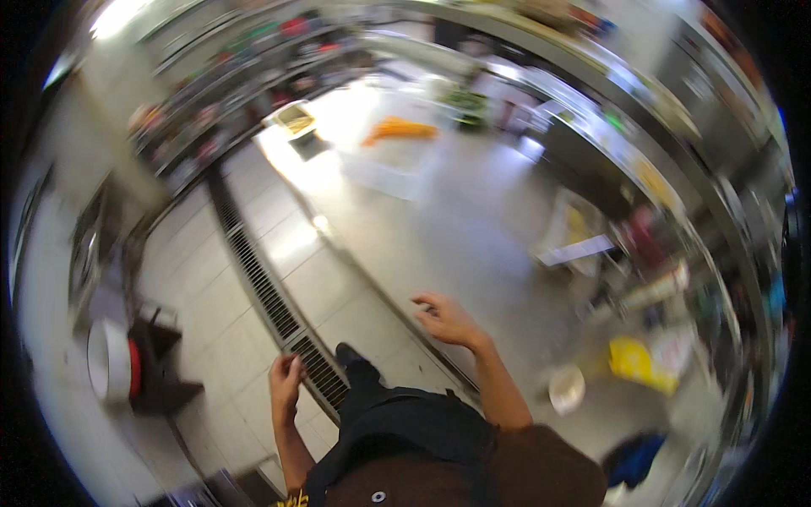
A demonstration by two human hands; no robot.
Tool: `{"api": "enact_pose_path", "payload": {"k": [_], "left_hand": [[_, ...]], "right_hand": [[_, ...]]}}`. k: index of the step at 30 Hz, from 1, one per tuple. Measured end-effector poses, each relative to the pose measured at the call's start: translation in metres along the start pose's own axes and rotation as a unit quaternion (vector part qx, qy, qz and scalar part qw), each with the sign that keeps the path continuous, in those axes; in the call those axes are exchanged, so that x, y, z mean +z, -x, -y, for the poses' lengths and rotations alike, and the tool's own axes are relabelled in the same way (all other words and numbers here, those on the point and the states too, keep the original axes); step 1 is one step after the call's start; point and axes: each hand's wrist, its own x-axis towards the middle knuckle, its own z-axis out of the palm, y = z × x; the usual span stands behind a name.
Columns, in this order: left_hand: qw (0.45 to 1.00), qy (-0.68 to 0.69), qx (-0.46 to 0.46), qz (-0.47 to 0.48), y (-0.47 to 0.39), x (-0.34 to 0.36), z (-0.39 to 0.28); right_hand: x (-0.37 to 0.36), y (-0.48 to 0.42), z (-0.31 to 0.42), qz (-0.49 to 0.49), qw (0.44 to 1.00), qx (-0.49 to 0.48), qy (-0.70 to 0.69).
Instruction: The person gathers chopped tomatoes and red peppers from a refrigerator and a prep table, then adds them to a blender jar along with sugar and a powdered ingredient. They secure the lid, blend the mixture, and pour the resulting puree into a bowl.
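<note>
My right hand point(447, 318) hovers at the near edge of a stainless steel worktable point(456, 247), fingers apart and loosely bent, and nothing shows in it. Low on my left side hangs my left hand point(286, 378), over the tiled floor near a drain grate point(263, 275). Its fingers are curled, and whether they hold anything small is hidden. Farther along the table lies a blurred pile of orange food point(400, 128) on a whitish board point(383, 174). A pale tub point(566, 388) stands on the table to the right of my right arm.
A yellow bag point(640, 364) lies on the right. Leafy greens point(467, 104) and a small container point(294, 120) stand at the table's far end. Crowded shelves point(241, 82) line the back. At left, a white round vessel point(109, 360) sits beside the walkway. Motion blurs much of the view.
</note>
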Motion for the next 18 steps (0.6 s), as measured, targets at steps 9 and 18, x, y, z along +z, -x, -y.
{"api": "enact_pose_path", "payload": {"k": [9, 18], "left_hand": [[0.999, -0.024, 0.041, 0.02, -0.231, -0.066, -0.093], [0.989, -0.081, 0.089, 0.08, -0.475, -0.135, -0.197]], "right_hand": [[0.071, -0.212, 0.096, 0.034, 0.997, -0.064, -0.041], [0.144, -0.442, 0.137, 0.066, 0.992, -0.062, -0.088]]}}
